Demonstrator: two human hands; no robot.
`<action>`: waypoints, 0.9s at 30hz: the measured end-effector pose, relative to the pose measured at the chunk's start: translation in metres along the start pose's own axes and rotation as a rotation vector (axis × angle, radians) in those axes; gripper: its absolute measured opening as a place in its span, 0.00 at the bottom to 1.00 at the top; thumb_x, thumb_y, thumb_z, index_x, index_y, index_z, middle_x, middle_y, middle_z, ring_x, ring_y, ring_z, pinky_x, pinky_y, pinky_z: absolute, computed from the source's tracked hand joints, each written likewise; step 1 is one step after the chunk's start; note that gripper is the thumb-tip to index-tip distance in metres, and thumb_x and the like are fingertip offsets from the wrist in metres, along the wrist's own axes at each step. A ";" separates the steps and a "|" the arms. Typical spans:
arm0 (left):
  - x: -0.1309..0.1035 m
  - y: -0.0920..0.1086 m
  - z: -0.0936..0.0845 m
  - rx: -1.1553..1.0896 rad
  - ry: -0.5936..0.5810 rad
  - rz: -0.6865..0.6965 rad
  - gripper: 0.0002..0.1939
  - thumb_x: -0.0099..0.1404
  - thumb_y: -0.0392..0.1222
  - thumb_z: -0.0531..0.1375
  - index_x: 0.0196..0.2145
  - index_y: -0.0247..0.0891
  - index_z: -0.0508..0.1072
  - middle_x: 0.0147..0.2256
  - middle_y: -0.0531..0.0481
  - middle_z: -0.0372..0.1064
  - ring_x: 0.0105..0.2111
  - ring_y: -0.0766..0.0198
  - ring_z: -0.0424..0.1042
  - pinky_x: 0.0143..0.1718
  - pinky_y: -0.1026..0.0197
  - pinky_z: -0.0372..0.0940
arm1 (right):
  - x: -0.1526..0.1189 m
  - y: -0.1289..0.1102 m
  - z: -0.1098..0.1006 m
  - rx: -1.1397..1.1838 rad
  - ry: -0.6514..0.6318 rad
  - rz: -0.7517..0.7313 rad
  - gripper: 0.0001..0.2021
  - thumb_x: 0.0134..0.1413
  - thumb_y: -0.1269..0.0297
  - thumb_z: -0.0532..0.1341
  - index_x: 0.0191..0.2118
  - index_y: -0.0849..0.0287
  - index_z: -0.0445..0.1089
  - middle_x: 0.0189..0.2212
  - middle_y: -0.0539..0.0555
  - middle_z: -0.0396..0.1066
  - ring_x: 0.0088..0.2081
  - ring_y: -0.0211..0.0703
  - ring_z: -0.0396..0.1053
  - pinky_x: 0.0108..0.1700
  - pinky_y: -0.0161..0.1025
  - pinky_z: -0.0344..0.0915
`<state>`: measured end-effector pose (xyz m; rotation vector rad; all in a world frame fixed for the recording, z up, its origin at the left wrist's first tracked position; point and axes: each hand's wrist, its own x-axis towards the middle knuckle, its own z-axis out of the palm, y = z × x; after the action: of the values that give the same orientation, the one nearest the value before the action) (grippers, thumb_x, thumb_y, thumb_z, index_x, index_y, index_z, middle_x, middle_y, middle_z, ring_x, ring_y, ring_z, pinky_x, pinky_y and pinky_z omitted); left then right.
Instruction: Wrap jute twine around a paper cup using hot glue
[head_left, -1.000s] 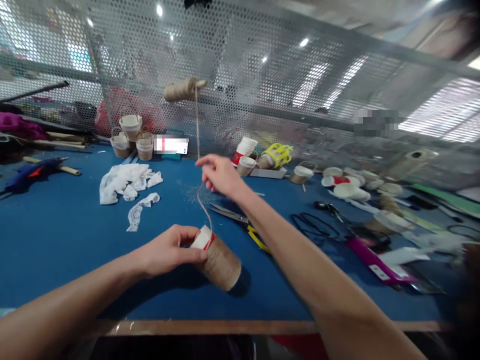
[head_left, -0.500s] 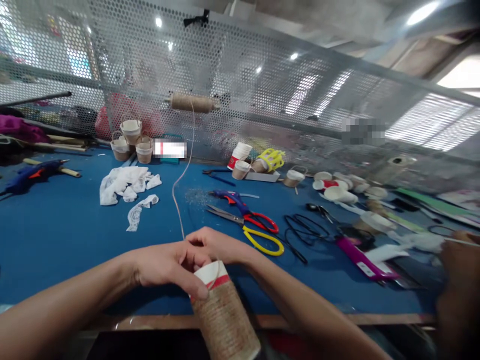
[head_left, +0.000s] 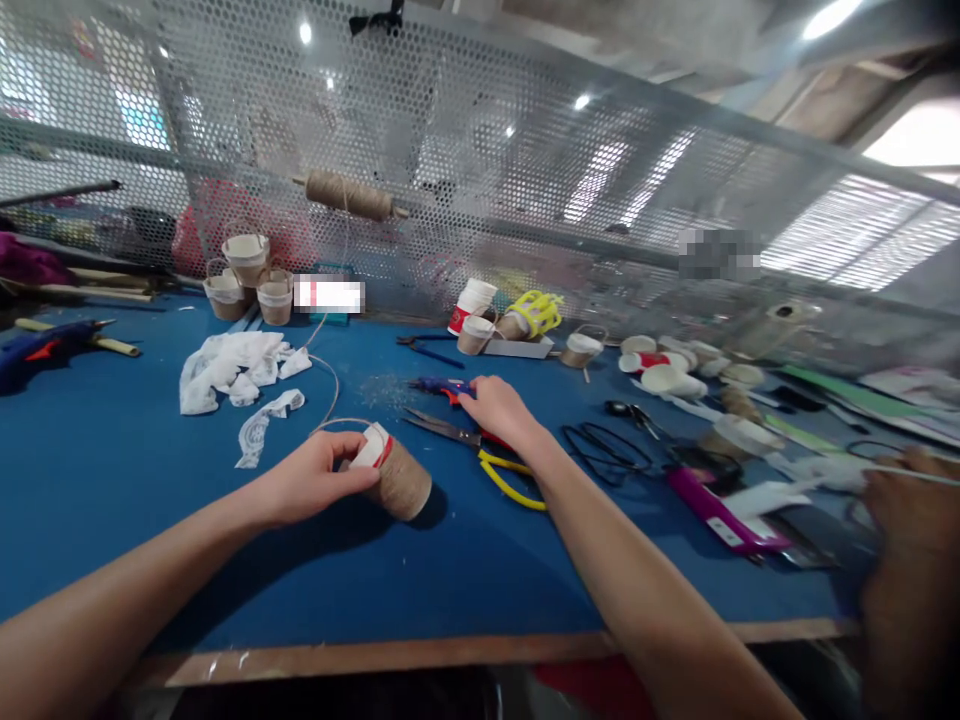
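Observation:
A paper cup wrapped in brown twine (head_left: 405, 482) lies tilted over the blue table, its white and red rim toward the left. My left hand (head_left: 319, 475) grips that rim between thumb and fingers. Twine runs from the cup back toward a spool (head_left: 349, 196) on the mesh panel. My right hand (head_left: 499, 408) is closed round the back part of a blue glue gun (head_left: 442, 386), whose nozzle points left. Scissors (head_left: 506, 480) with red and yellow handles lie just below the gun, partly under my right forearm.
White lace pieces (head_left: 232, 368) lie at the left, with small twine-wrapped cups (head_left: 246, 262) behind. Pliers (head_left: 431, 350) and a yellow plastic holder (head_left: 536, 313) are farther back. Black cable (head_left: 606, 450) and a purple tool (head_left: 724, 515) lie right, near another person's hand (head_left: 911, 500).
My right hand has left the cup and twine and reached forward right onto the glue gun. My left hand has carried the cup up from the table edge and turned it. The twine hangs looser.

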<state>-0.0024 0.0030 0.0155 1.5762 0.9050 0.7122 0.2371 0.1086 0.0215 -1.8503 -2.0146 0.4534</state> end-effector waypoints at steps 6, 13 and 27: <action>-0.002 0.000 0.001 0.093 0.007 0.018 0.07 0.60 0.39 0.54 0.33 0.32 0.68 0.33 0.48 0.68 0.35 0.62 0.67 0.39 0.60 0.61 | 0.019 0.014 0.012 -0.020 -0.064 0.134 0.14 0.57 0.61 0.55 0.48 0.59 0.63 0.47 0.57 0.63 0.43 0.43 0.65 0.43 0.46 0.65; 0.001 -0.005 -0.001 0.215 0.052 0.065 0.09 0.60 0.41 0.54 0.31 0.32 0.69 0.33 0.48 0.69 0.35 0.61 0.67 0.38 0.60 0.61 | -0.016 -0.004 -0.012 0.285 0.038 0.104 0.14 0.47 0.72 0.60 0.42 0.62 0.62 0.35 0.56 0.68 0.31 0.38 0.67 0.35 0.38 0.66; 0.000 -0.005 0.000 0.283 0.175 0.064 0.10 0.59 0.43 0.56 0.29 0.33 0.70 0.31 0.48 0.71 0.32 0.63 0.68 0.34 0.62 0.61 | -0.103 -0.027 -0.026 0.330 -0.227 -0.114 0.12 0.48 0.54 0.57 0.27 0.58 0.67 0.13 0.47 0.63 0.15 0.36 0.62 0.17 0.33 0.62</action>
<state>-0.0032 0.0037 0.0110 1.8187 1.1269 0.8034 0.2333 0.0030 0.0517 -1.5335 -2.0250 0.9365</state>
